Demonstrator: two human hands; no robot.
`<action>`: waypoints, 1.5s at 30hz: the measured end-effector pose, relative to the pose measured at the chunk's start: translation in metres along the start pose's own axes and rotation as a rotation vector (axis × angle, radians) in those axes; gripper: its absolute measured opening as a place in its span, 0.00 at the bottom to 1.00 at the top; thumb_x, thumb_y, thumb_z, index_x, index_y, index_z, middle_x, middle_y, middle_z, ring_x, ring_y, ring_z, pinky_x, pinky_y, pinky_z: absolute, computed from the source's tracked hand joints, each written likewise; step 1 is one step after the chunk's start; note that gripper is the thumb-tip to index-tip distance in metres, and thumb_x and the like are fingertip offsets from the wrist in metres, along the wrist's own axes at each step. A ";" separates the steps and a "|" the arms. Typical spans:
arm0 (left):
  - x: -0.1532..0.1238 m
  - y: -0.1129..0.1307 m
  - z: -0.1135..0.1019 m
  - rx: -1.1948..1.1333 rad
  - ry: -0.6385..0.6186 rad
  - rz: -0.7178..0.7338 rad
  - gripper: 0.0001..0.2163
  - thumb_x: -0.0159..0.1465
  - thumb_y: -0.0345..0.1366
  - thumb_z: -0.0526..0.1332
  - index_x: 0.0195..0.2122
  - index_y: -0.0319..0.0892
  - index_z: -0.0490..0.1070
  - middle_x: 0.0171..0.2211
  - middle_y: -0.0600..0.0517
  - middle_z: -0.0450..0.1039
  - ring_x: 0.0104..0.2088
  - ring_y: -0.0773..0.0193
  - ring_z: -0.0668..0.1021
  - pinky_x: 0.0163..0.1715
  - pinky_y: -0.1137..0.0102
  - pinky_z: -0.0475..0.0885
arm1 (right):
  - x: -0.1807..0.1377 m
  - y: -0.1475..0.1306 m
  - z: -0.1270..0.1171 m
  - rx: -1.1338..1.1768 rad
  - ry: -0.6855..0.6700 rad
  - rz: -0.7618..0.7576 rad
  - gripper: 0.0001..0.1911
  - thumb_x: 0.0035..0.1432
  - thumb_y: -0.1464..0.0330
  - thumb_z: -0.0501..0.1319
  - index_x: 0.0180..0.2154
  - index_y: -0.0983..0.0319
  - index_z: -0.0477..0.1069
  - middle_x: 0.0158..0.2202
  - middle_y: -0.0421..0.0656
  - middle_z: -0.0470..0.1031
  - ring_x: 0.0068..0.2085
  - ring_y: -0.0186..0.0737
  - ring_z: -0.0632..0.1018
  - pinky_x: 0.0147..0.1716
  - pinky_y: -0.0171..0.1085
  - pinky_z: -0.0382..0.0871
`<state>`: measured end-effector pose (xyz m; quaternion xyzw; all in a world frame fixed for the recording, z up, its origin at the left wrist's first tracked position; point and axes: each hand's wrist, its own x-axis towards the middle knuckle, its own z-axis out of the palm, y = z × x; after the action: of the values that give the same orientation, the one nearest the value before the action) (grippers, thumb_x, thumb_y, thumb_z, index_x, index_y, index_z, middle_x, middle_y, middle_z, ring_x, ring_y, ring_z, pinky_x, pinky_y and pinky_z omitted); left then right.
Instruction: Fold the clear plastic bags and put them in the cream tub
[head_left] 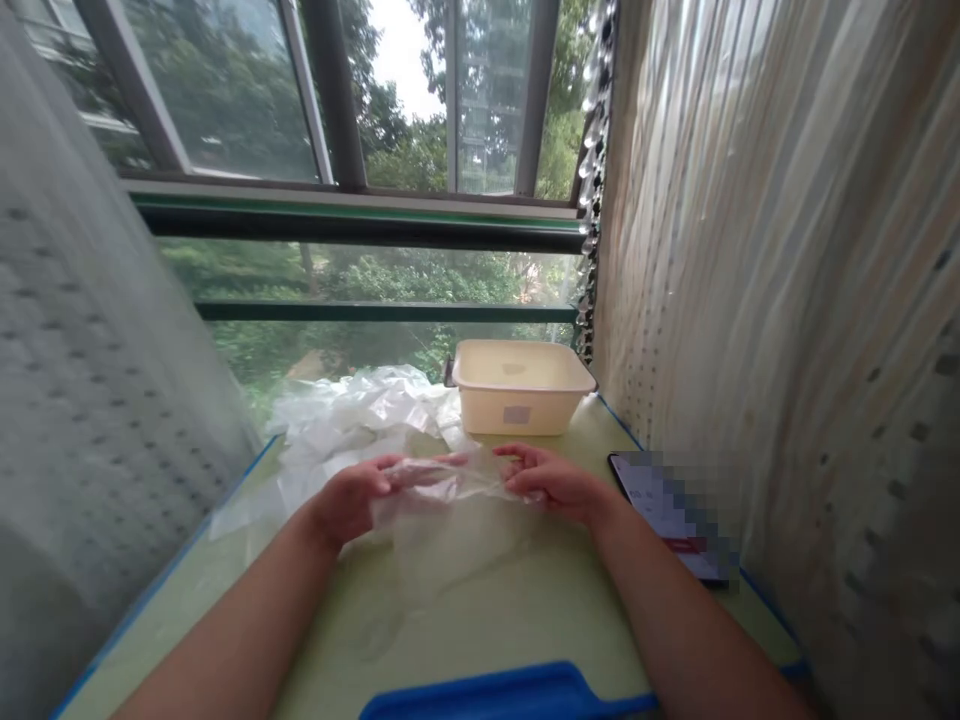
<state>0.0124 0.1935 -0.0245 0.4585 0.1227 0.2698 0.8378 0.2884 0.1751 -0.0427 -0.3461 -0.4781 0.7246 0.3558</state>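
Past the blue plastic item (517, 692) at the near edge, clear plastic sheet (442, 487) held over the tabletop (472, 620), fingers of left hand (346, 503) and right hand (561, 483) pinching opposite ends; probably very light, limp, slippery, easily torn, best gripped by edges. Phone (637, 485) right, screen partly pixelated, unreadable. Farther back, pile of clear plastic (352, 410), no print legible, and cream box (486, 412), front label (517, 414) too small to read.
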 end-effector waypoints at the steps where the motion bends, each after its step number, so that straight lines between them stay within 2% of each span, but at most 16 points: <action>1: -0.001 -0.002 0.001 -0.004 0.027 -0.025 0.14 0.46 0.33 0.59 0.34 0.34 0.73 0.53 0.41 0.65 0.49 0.44 0.70 0.47 0.56 0.64 | -0.001 0.000 0.001 0.002 -0.017 0.004 0.26 0.41 0.77 0.64 0.45 0.60 0.67 0.27 0.35 0.66 0.19 0.22 0.60 0.14 0.25 0.45; 4: -0.001 -0.006 0.009 -0.015 0.119 -0.048 0.15 0.51 0.45 0.59 0.25 0.35 0.72 0.46 0.41 0.71 0.46 0.45 0.72 0.45 0.56 0.66 | -0.004 -0.003 0.004 0.024 -0.044 0.017 0.25 0.41 0.77 0.63 0.45 0.61 0.67 0.30 0.37 0.69 0.19 0.21 0.61 0.13 0.24 0.45; 7: 0.002 -0.007 0.021 -0.064 0.142 -0.039 0.19 0.53 0.50 0.58 0.19 0.37 0.68 0.48 0.42 0.69 0.47 0.45 0.71 0.44 0.54 0.67 | -0.003 -0.003 0.008 0.050 -0.069 0.028 0.25 0.44 0.76 0.63 0.47 0.61 0.67 0.31 0.38 0.71 0.17 0.20 0.59 0.12 0.24 0.46; 11: 0.009 -0.009 0.032 0.020 0.291 -0.045 0.07 0.54 0.36 0.62 0.27 0.40 0.66 0.48 0.46 0.69 0.40 0.55 0.76 0.33 0.67 0.71 | 0.008 0.006 0.016 0.154 0.018 -0.005 0.17 0.50 0.71 0.61 0.45 0.63 0.69 0.27 0.37 0.71 0.19 0.23 0.64 0.13 0.23 0.54; 14: 0.014 -0.014 0.031 0.073 0.397 -0.023 0.09 0.50 0.28 0.64 0.26 0.40 0.62 0.46 0.48 0.71 0.39 0.57 0.77 0.32 0.70 0.72 | 0.017 0.014 0.019 0.197 0.083 0.031 0.13 0.52 0.67 0.60 0.41 0.63 0.70 0.28 0.39 0.73 0.23 0.26 0.70 0.18 0.24 0.62; 18: 0.019 -0.018 0.020 0.088 0.567 0.022 0.12 0.45 0.21 0.63 0.26 0.40 0.63 0.40 0.51 0.73 0.37 0.60 0.78 0.31 0.71 0.74 | 0.012 0.010 0.014 0.209 -0.002 0.089 0.14 0.55 0.63 0.58 0.42 0.62 0.68 0.35 0.43 0.74 0.28 0.31 0.74 0.24 0.29 0.68; 21: 0.022 -0.017 0.012 0.104 0.712 0.058 0.13 0.45 0.17 0.61 0.30 0.38 0.67 0.42 0.49 0.72 0.34 0.63 0.78 0.30 0.73 0.74 | 0.001 0.000 0.004 0.147 -0.028 0.083 0.13 0.53 0.66 0.60 0.41 0.63 0.68 0.37 0.44 0.74 0.29 0.30 0.74 0.25 0.28 0.68; 24: 0.024 -0.017 0.010 0.119 0.794 0.140 0.14 0.46 0.17 0.60 0.33 0.38 0.69 0.43 0.47 0.72 0.36 0.62 0.78 0.32 0.72 0.75 | -0.007 -0.007 -0.006 0.008 0.055 0.132 0.15 0.46 0.73 0.64 0.39 0.64 0.69 0.35 0.43 0.73 0.26 0.27 0.72 0.22 0.25 0.66; 28: 0.023 -0.019 0.013 0.268 0.800 0.116 0.12 0.50 0.24 0.62 0.36 0.38 0.71 0.37 0.46 0.73 0.35 0.62 0.77 0.30 0.71 0.75 | -0.006 -0.008 -0.019 -0.148 0.365 0.038 0.10 0.44 0.75 0.63 0.33 0.65 0.69 0.21 0.36 0.67 0.19 0.24 0.66 0.14 0.23 0.57; 31: 0.020 -0.020 0.019 0.397 0.753 0.031 0.14 0.50 0.33 0.66 0.39 0.38 0.71 0.40 0.44 0.72 0.36 0.59 0.77 0.29 0.69 0.76 | 0.000 -0.006 -0.027 -0.245 0.553 -0.018 0.10 0.44 0.75 0.60 0.33 0.65 0.69 0.15 0.33 0.62 0.15 0.25 0.61 0.10 0.25 0.49; 34: 0.017 -0.021 0.026 0.465 0.686 -0.048 0.19 0.48 0.36 0.68 0.42 0.39 0.70 0.47 0.42 0.69 0.38 0.57 0.77 0.32 0.67 0.76 | 0.006 -0.003 -0.028 -0.256 0.630 -0.084 0.10 0.45 0.75 0.58 0.34 0.65 0.68 0.14 0.32 0.59 0.13 0.25 0.58 0.09 0.26 0.47; 38: 0.015 -0.021 0.031 0.546 0.678 -0.066 0.25 0.44 0.33 0.69 0.45 0.39 0.68 0.51 0.42 0.65 0.37 0.58 0.77 0.31 0.68 0.76 | 0.011 0.000 -0.020 -0.235 0.632 -0.114 0.12 0.50 0.71 0.57 0.39 0.63 0.65 0.19 0.35 0.64 0.17 0.28 0.66 0.13 0.27 0.56; 40: 0.014 -0.020 0.030 0.621 0.721 -0.093 0.27 0.44 0.34 0.70 0.46 0.39 0.66 0.46 0.41 0.69 0.30 0.59 0.78 0.24 0.68 0.75 | 0.012 0.002 -0.018 -0.250 0.611 -0.085 0.12 0.50 0.71 0.57 0.40 0.64 0.64 0.19 0.36 0.64 0.17 0.30 0.67 0.13 0.29 0.57; 42: 0.012 -0.019 0.026 0.754 0.762 -0.116 0.26 0.44 0.37 0.69 0.44 0.38 0.66 0.35 0.44 0.74 0.21 0.61 0.76 0.15 0.71 0.70 | 0.014 0.006 -0.018 -0.294 0.615 -0.056 0.15 0.49 0.72 0.58 0.42 0.66 0.63 0.17 0.36 0.64 0.15 0.30 0.65 0.11 0.30 0.55; 45: 0.011 -0.022 0.018 1.002 0.765 -0.079 0.19 0.46 0.42 0.67 0.37 0.39 0.69 0.21 0.51 0.73 0.13 0.66 0.70 0.11 0.74 0.60 | 0.017 0.011 -0.022 -0.396 0.673 -0.059 0.21 0.49 0.73 0.59 0.47 0.66 0.61 0.17 0.36 0.65 0.14 0.30 0.64 0.11 0.30 0.54</action>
<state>0.0367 0.1776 -0.0321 0.6612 0.5421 0.2932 0.4277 0.2958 0.1963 -0.0620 -0.6124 -0.4752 0.4537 0.4396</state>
